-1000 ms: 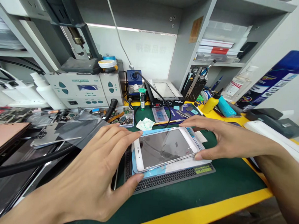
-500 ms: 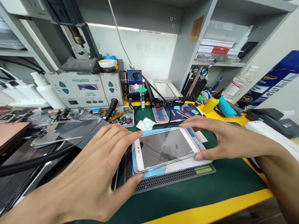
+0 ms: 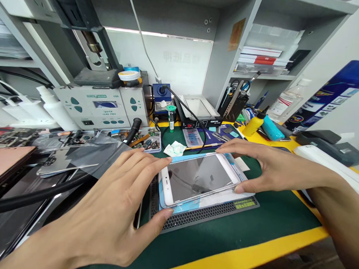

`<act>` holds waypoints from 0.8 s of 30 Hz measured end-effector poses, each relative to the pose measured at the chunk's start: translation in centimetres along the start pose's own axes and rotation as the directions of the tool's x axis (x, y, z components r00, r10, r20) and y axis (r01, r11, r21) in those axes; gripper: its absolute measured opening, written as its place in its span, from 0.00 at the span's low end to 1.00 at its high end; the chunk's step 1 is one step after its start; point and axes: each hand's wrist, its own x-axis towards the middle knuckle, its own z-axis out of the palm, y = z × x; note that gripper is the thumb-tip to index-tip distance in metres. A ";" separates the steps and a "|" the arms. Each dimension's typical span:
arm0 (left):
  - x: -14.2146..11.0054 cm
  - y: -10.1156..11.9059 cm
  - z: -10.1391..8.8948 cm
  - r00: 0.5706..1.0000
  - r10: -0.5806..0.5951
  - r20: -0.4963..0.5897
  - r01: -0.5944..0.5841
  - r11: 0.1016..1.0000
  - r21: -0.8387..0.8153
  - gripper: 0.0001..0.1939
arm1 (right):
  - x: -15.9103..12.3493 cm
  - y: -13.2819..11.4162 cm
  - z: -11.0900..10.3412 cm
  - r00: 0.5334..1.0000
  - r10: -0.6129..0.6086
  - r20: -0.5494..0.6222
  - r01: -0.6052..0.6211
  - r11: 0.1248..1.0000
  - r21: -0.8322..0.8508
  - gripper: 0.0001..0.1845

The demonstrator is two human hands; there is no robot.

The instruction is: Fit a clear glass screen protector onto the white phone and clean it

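Observation:
A white-framed smartphone [image 3: 199,179] lies screen up, its dark glass showing reflections. Beneath it are a blue and white sheet or packet [image 3: 191,206] and a grey honeycomb-patterned pad [image 3: 205,220]. My left hand [image 3: 119,203] spans the phone's left end, index fingertip at the far corner and thumb at the near corner. At the right end, my right hand [image 3: 273,168] grips the phone between thumb and fingers, the thumb on the near corner. Part of the far right edge is hidden behind those fingers.
A parts tray [image 3: 149,139] and crumpled tissue [image 3: 175,149] sit behind the phone. A hot-air station [image 3: 103,107] stands back left, a heating plate [image 3: 198,111] at the back. Black hose [image 3: 61,189] crosses the left side over device parts. Bottles, including a yellow one [image 3: 254,124], stand right.

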 end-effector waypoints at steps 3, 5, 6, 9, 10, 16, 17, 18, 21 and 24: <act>0.0 0.0 0.0 1.000 0.000 -0.004 0.000 1.000 0.002 0.35 | 0.0 0.0 0.0 1.000 -0.007 0.001 0.007 1.000 -0.007 0.43; 0.0 0.1 -0.1 1.000 -0.003 -0.003 0.003 1.000 -0.007 0.35 | 0.0 0.1 0.0 1.000 -0.015 0.000 0.015 1.000 -0.018 0.43; 0.1 0.1 -0.1 1.000 -0.004 -0.003 0.004 1.000 -0.013 0.35 | 0.0 0.1 0.0 1.000 -0.017 0.000 0.017 1.000 -0.020 0.43; 0.2 0.1 -0.1 1.000 -0.004 -0.010 0.004 1.000 -0.029 0.35 | 0.0 0.1 0.1 1.000 -0.022 -0.005 0.022 0.999 -0.025 0.43; 0.2 0.1 -0.1 1.000 -0.003 -0.015 0.003 1.000 -0.031 0.35 | 0.0 0.1 0.1 1.000 -0.023 -0.003 0.023 0.999 -0.032 0.43; 0.1 0.1 0.0 1.000 0.005 -0.009 -0.005 1.000 -0.028 0.34 | 0.0 0.1 0.0 1.000 -0.007 0.015 0.008 0.998 -0.055 0.43; 0.1 0.0 0.0 1.000 0.007 -0.003 -0.007 1.000 -0.028 0.34 | 0.1 0.1 0.0 1.000 -0.005 0.019 0.006 0.999 -0.053 0.43; 0.1 0.0 0.0 1.000 0.009 0.003 -0.008 1.000 -0.028 0.34 | 0.1 0.1 0.0 1.000 -0.004 0.020 0.005 0.999 -0.050 0.44; 0.1 0.0 -0.1 1.000 0.005 0.007 -0.005 1.000 -0.029 0.34 | 0.0 0.1 0.0 1.000 -0.005 0.012 0.006 0.999 -0.036 0.43; 0.1 0.0 -0.1 1.000 0.000 0.002 0.000 1.000 -0.029 0.34 | 0.0 0.0 0.0 1.000 -0.006 0.006 0.006 1.000 -0.030 0.43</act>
